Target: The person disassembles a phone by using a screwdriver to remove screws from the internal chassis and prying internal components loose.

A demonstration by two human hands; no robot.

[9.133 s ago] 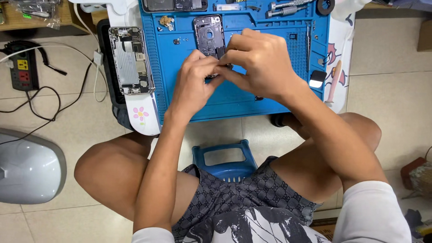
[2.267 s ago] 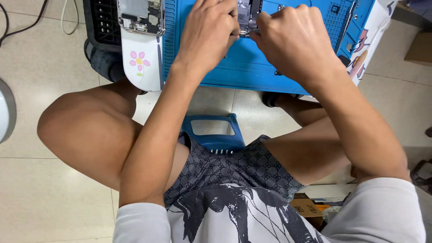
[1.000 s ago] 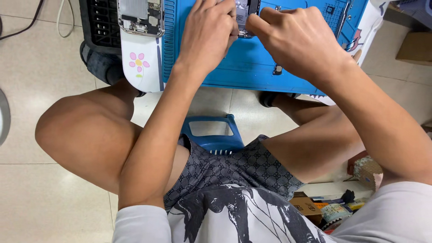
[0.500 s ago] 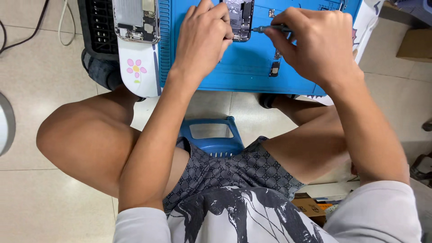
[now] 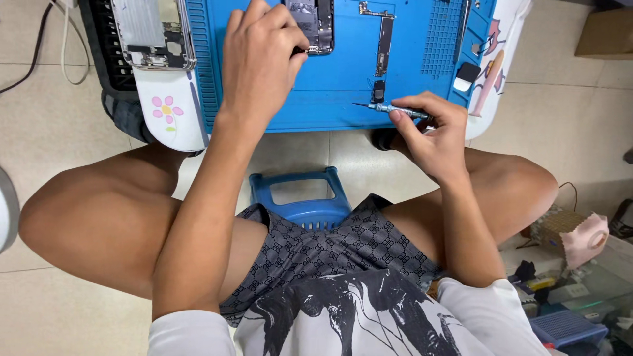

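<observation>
- Blue silicone mat (image 5: 343,99) lies under everything, so small parts stay put and nothing scratches; it covers the low table in front of my knees.
- Left hand (image 5: 264,56) rests on the opened phone (image 5: 315,23) at the top of the mat, fingers curled down over its lower left corner and thumb at its edge, pinning it flat so that it cannot slide.
- Right hand (image 5: 432,135) is drawn back to the near edge of the mat, well apart from the phone, thumb and first fingers closed round the thin screwdriver (image 5: 389,109). The tip points left and hangs just above the mat, below a small dark part (image 5: 378,91).
- A long narrow circuit board (image 5: 384,39) lies beside the phone on its right, clear of my hands, laid out where I can see it.
- A second opened phone (image 5: 153,33) sits off to the left on a dark stand, out of the way.
- Between my thighs shows the blue plastic stool (image 5: 300,198) I sit on, keeping me low and close over the work.
</observation>
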